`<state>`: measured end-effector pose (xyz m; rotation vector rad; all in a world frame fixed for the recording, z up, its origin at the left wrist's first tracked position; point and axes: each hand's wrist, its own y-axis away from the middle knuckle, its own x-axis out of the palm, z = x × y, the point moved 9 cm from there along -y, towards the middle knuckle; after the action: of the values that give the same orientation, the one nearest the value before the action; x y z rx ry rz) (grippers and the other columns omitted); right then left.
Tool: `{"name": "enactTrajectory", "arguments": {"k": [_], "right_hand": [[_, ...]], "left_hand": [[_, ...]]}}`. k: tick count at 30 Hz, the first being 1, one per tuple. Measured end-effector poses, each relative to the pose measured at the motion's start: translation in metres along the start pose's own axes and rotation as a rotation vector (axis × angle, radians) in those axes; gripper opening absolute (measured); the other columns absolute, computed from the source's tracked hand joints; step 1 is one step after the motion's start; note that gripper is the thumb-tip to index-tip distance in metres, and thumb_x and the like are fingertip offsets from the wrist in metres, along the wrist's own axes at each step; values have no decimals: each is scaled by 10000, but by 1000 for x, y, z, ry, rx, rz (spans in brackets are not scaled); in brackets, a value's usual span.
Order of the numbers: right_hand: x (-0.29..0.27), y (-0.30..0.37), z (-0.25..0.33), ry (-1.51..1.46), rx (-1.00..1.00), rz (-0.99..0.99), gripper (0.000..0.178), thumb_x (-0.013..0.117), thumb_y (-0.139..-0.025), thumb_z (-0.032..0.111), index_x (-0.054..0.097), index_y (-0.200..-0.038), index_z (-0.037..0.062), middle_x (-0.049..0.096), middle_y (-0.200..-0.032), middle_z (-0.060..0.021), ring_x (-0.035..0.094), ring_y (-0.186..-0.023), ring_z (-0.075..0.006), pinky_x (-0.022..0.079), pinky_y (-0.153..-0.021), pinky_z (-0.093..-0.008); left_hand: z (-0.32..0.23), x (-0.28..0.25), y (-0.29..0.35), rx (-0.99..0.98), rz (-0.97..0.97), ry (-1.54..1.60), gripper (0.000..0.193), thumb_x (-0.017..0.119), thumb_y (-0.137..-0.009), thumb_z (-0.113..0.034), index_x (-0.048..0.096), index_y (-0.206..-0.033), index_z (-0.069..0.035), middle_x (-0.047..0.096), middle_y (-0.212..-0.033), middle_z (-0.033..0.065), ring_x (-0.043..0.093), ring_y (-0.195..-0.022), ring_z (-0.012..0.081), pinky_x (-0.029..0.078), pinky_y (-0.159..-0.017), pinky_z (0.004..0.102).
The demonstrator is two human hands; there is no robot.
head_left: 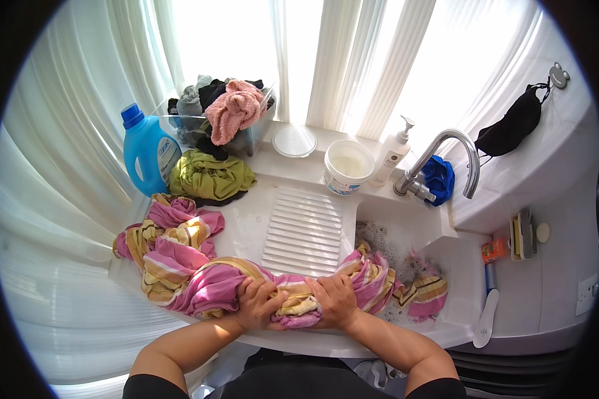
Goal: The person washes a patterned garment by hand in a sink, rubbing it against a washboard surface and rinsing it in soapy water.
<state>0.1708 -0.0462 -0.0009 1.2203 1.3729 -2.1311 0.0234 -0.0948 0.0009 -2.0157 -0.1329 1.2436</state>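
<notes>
A long pink cloth with yellow and white stripes [209,287] lies bunched across the front of a white laundry sink [460,292]. My left hand [258,303] is wrapped round its middle, and close beside it my right hand [334,300] grips the same cloth. Between the two hands the fabric is gathered in thick folds. Its left part heaps up on the sink's flat side. To the right it hangs into the basin, where its end lies in foamy water [406,256]. Behind my hands is the ribbed washboard [303,229]. Some fingers are hidden in the folds.
At the back left stand a blue detergent bottle [152,149], a green cloth [211,175] and a clear bin [249,139] of clothes. A white tub [348,166], pump bottle [393,153] and curved faucet [449,143] line the back. A white-handled brush [487,319] rests at the right edge.
</notes>
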Motion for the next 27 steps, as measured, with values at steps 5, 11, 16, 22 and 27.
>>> {"name": "enactTrajectory", "arguments": {"k": [5,11,16,22,27], "right_hand": [[60,-86,-105,40,555,154,489,722,-716,466,693,-965,47,698,-921,-142,647,-907,-317,477,-804,-443],[35,-88,-94,-390,549,314,714,689,-762,551,642,-1186,-22,704,-899,-197,666,-888,-352,489,-836,-456],[-16,-4,9,-59,17,-11,775,683,-732,678,650,-1213,72,569,-974,-80,569,-873,-245,444,-781,-395],[64,-76,-106,77,461,13,473,631,-803,454,695,-1056,61,656,-1044,-142,618,-955,-331,471,-824,-460],[85,-71,-111,98,584,304,700,588,-824,497,528,-1372,65,634,-1190,-187,579,-1128,-364,414,-924,-573]], "left_hand": [[132,69,-92,-125,-43,-122,397,649,-820,-494,679,-952,-121,616,-880,96,564,-899,284,349,-872,461],[111,35,-115,-127,313,-84,660,637,-799,-641,641,-1103,-56,611,-877,134,568,-881,324,378,-854,454],[-21,1,-55,98,324,-163,787,669,-743,-655,651,-1137,26,540,-707,74,535,-630,238,420,-571,380],[130,83,-91,-360,134,-82,400,659,-847,-487,719,-919,-99,637,-851,95,609,-823,298,459,-730,446],[145,101,-89,-424,372,-386,723,419,-887,-731,664,-1191,-123,630,-1255,174,545,-1226,336,301,-1030,654]]}}
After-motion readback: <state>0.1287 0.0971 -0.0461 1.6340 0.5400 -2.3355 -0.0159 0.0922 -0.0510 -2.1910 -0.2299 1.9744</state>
